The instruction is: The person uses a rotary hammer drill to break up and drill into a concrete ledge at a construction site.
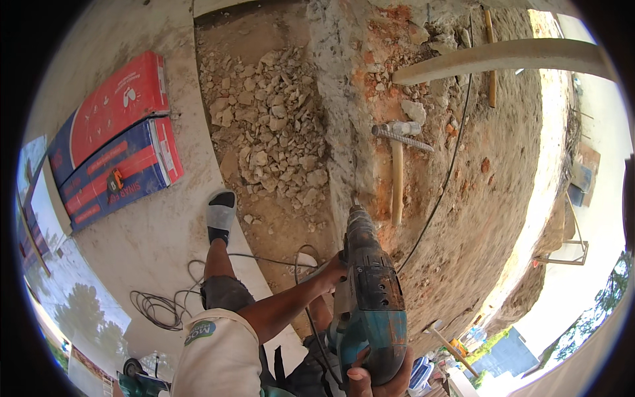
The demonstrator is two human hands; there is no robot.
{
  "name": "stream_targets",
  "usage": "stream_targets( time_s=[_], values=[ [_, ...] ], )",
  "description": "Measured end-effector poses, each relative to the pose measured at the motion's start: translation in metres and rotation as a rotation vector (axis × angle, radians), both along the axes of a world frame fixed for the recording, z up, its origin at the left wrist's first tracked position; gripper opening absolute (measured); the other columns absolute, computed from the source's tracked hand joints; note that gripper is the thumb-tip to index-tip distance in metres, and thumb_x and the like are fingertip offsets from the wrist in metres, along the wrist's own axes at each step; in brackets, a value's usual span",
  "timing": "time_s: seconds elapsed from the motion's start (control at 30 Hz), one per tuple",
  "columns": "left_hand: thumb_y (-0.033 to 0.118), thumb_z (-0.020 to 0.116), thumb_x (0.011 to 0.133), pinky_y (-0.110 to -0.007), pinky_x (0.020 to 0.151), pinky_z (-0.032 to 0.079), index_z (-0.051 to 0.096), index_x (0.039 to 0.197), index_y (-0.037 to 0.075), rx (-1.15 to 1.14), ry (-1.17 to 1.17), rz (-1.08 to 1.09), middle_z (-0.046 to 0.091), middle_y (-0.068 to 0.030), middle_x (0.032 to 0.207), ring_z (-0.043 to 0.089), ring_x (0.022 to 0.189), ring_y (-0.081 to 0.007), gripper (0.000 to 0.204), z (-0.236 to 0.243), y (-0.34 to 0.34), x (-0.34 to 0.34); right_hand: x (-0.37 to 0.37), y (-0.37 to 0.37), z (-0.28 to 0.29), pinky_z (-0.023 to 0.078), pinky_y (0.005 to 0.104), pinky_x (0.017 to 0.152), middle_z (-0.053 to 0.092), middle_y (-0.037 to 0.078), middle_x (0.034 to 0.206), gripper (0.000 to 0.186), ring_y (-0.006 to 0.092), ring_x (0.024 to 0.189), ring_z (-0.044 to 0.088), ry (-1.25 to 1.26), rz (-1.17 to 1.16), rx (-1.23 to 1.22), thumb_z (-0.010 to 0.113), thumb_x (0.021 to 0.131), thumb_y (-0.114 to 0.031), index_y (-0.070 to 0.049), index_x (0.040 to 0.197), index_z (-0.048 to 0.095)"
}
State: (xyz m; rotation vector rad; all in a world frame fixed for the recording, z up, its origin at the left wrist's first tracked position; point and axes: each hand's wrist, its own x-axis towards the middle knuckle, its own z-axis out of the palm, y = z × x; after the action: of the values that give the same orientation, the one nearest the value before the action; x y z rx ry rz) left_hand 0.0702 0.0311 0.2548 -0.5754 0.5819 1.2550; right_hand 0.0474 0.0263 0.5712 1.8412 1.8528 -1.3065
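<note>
A dusty teal and black rotary hammer drill (pixel 376 291) is held in both hands, pointing away from me. My left hand (pixel 334 270) is closed around the side handle near its front. At the rear, my right hand (pixel 382 376) wraps the main grip, its fingers partly hidden by the body. The short visible bit (pixel 355 200) meets the rough grey concrete edge (pixel 340 142); whether it is pressed in I cannot tell. Just beyond lies a hammer with a wooden handle (pixel 397 182), and a ribbed steel rod (pixel 407 139) rests by its head.
Broken rubble (pixel 274 126) fills the trench on the left. Red and blue boxes (pixel 119 169) lie on the pale slab, near a coiled black cable (pixel 159 308). A wooden plank (pixel 503 59) crosses the far right wall, where another cable (pixel 450 175) runs. My foot (pixel 221 215) stands at the slab's edge.
</note>
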Motion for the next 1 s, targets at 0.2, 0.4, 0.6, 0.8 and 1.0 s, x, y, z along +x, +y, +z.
stream_targets(
  time_s=[0.2,0.4,0.6,0.8,1.0],
  values=[
    [0.005,0.075,0.072,-0.038,0.078,0.049,0.055,0.122,0.003,-0.019,-0.074,0.054,0.063,-0.0097,0.111,0.062,0.097,-0.0233,0.054,-0.009,0.005,-0.003,-0.020,0.026,-0.008,0.044,0.0342,0.090,0.054,0.017,0.115,0.077,0.0230,0.104,0.053,0.010,-0.002,0.041,0.074,0.083,-0.030,0.008,0.135,0.032],
    [0.015,0.068,0.083,-0.037,0.081,0.050,0.056,0.126,0.006,-0.017,-0.166,0.016,0.065,-0.0079,0.109,0.063,0.092,-0.0195,0.046,-0.056,-0.014,0.041,-0.004,0.022,-0.031,0.047,0.0370,0.082,0.058,0.018,0.103,0.065,0.0274,0.094,0.058,-0.094,0.131,0.094,0.074,0.083,-0.032,0.007,0.125,0.043],
    [0.029,0.052,0.099,-0.025,0.074,0.051,0.057,0.127,0.008,0.328,0.193,-0.020,0.066,-0.0022,0.106,0.061,0.083,-0.0068,0.035,-0.049,-0.037,0.031,0.009,0.008,-0.046,0.046,0.0483,0.063,0.058,0.023,0.085,0.058,0.0436,0.072,0.057,-0.083,0.586,0.101,0.080,0.075,-0.035,0.004,0.107,0.052],
    [0.030,0.060,0.095,-0.027,0.059,0.055,0.060,0.115,0.002,-0.071,-0.176,-0.141,0.066,-0.0049,0.093,0.063,0.063,-0.0119,0.035,0.001,-0.020,-0.001,0.041,0.011,-0.042,0.050,0.0440,0.068,0.060,0.022,0.089,0.060,0.0374,0.077,0.063,-0.002,0.280,0.028,0.080,0.076,-0.034,0.003,0.112,0.051],
    [0.013,0.072,0.085,-0.033,0.087,0.049,0.057,0.120,0.002,0.126,0.150,-0.036,0.062,-0.0083,0.114,0.058,0.104,-0.0163,0.039,0.000,-0.028,0.039,0.145,-0.056,-0.013,0.051,0.0406,0.082,0.056,0.023,0.117,0.071,0.0290,0.100,0.060,0.188,0.072,0.121,0.077,0.081,-0.025,0.002,0.133,0.038]
  ],
)
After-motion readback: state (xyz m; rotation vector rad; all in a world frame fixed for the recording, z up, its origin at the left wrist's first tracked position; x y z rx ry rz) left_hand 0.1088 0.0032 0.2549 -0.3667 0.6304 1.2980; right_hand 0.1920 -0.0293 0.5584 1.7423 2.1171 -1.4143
